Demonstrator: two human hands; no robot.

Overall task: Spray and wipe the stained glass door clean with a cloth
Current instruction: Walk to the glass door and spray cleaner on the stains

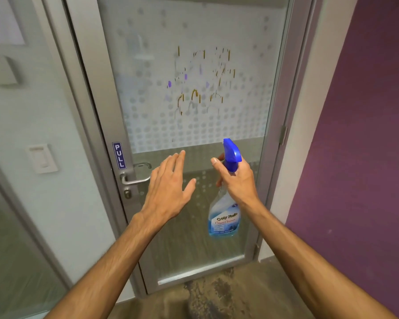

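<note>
A frosted glass door (240, 54) in a grey metal frame stands in front of me. Brown-yellow drips and small purple spots (200, 84) stain its upper middle. My right hand (236, 178) grips the neck of a glass cleaner spray bottle (222, 217) with a blue trigger head, held upright below the stains, nozzle toward the glass. My left hand (168, 187) hovers open beside the bottle, fingers spread, holding nothing. No cloth is in view.
A metal lever handle (134, 179) with a keyhole and a blue PULL sign (119, 155) sit on the door's left edge. A white wall switch (43, 158) is on the left. A purple wall (366, 134) rises on the right. The floor shows a dark patch (212, 295).
</note>
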